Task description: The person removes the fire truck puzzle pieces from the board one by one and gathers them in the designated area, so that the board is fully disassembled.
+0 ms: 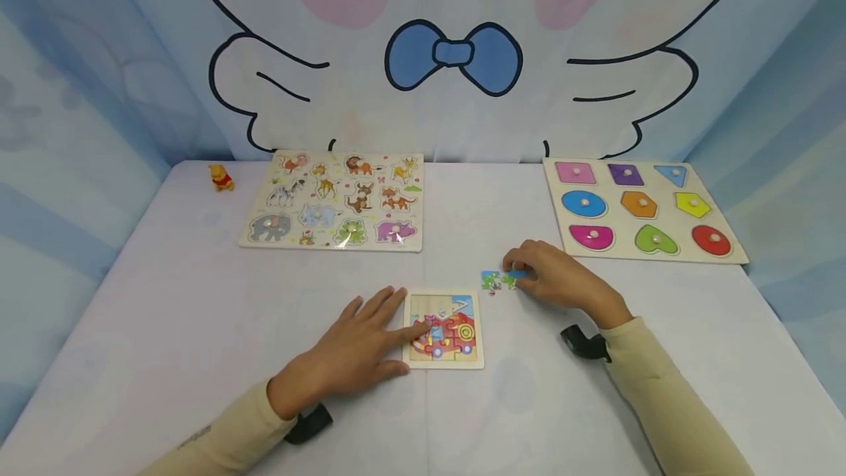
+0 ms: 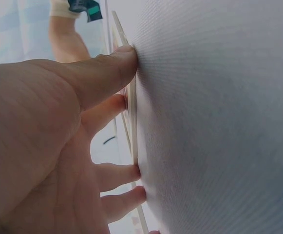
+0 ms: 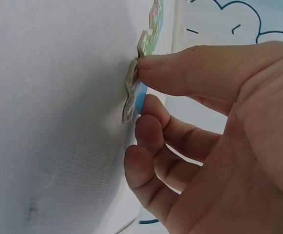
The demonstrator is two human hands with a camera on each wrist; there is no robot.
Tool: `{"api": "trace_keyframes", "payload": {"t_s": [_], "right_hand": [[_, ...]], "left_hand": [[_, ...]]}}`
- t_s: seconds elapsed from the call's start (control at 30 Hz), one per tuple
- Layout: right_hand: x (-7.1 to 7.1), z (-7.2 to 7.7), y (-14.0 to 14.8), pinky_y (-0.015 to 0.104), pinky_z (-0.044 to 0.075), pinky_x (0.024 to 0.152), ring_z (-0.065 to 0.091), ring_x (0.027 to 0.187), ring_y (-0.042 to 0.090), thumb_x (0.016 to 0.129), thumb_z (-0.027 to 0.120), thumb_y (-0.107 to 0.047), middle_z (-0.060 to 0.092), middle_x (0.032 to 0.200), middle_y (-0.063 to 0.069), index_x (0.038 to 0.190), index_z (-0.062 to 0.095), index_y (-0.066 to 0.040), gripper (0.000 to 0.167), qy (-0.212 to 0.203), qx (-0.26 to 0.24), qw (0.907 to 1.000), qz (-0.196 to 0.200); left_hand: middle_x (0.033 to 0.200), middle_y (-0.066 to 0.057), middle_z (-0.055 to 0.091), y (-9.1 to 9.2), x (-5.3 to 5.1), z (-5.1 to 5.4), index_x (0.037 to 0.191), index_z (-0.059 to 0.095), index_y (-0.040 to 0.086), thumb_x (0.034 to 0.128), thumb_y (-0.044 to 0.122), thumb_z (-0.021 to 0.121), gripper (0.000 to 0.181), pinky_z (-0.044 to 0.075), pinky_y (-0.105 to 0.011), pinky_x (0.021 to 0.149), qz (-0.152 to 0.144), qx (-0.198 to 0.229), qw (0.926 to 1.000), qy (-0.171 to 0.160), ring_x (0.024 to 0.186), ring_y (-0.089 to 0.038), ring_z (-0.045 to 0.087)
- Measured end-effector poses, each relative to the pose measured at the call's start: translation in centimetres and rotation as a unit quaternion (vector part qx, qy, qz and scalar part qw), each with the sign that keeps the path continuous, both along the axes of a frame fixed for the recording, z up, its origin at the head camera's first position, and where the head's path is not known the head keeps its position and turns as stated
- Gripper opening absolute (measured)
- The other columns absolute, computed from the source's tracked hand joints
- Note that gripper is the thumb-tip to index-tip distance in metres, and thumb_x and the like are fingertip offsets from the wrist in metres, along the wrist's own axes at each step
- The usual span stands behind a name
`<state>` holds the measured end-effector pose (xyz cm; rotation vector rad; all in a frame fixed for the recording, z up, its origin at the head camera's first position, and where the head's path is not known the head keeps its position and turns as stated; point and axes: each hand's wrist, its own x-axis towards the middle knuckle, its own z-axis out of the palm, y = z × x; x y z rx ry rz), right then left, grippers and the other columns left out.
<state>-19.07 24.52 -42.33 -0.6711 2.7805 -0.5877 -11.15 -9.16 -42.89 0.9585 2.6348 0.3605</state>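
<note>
My left hand [image 1: 357, 350] lies spread at the left edge of a small wooden jigsaw tray [image 1: 480, 336]. Its index finger rests on the red vehicle picture, and the thumb touches the tray's near left corner. The left wrist view shows the tray's thin edge [image 2: 133, 122] beside the fingers. Part of the tray's upper left is bare wood. To the right of the tray, my right hand [image 1: 562, 276] pinches a blue-edged jigsaw piece [image 3: 140, 96] between thumb and index finger, low at the tabletop. Another green and blue jigsaw piece [image 1: 490, 281] lies just left of those fingers.
An animal peg puzzle board [image 1: 330, 244] lies at the back left, and a shape peg puzzle board [image 1: 615, 200] at the back right. A small yellow bear figure [image 1: 221, 178] stands near the far left corner. A printed curtain [image 1: 456, 123] hangs behind the white table [image 1: 198, 300].
</note>
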Motion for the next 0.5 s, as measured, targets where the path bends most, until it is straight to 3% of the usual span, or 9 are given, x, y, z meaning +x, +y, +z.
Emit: {"api": "trace_keyframes", "payload": {"t_s": [0.5], "right_hand": [[0.11, -0.08, -0.2, 0.049, 0.055, 0.091, 0.058, 0.096, 0.026, 0.089, 0.074, -0.003, 0.062, 0.101, 0.007, 0.118, 0.07, -0.005, 0.029, -0.004, 0.008, 0.9998, -0.019]], "left_hand": [[0.166, -0.017, 0.027, 0.0, 0.12, -0.19, 0.151, 0.053, 0.033, 0.0944, 0.042, 0.072, 0.06, 0.022, -0.066, 0.117, 0.006, -0.004, 1.0, 0.002, 0.153, -0.038, 0.02]]}}
